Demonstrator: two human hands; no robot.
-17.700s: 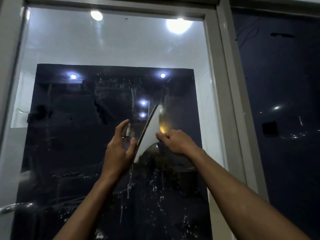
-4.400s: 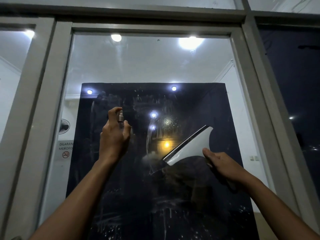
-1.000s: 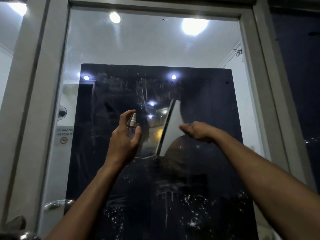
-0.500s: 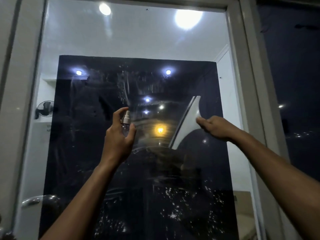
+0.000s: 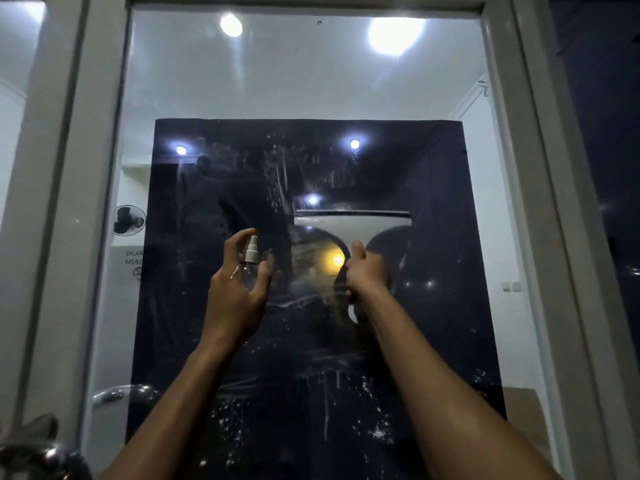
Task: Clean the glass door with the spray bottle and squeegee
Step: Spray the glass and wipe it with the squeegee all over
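Tall clear glass door [image 5: 311, 81] in a pale grey painted frame [image 5: 519, 202], smooth and glossy, streaked with thin runs near the top of a dark rectangular sheet [image 5: 443, 271] behind the pane and speckled with white droplets lower down. Left hand [image 5: 239, 292] raised before the glass, fingers and thumb curled round a small clear plastic spray bottle [image 5: 250, 268], round-bodied with a slim white pump nozzle upright at the top; forefinger lifted and bent just beside the nozzle tip; contents of the bottle too dim to make out. Right hand [image 5: 363, 268] wrapped round the handle of a white plastic squeegee [image 5: 353, 221], thumb upward along its neck. Wide flared head with a straight dark rubber blade level across the top, up against the pane at mid-height, just right of the bottle. Curved chrome door handle [image 5: 117, 393] low on the left, shiny. Behind the glass on the left, a round dark wall fan [image 5: 129, 220] above a pale printed notice [image 5: 133, 261] with a no-smoking symbol. Round bright ceiling lights [image 5: 394, 32] high up.
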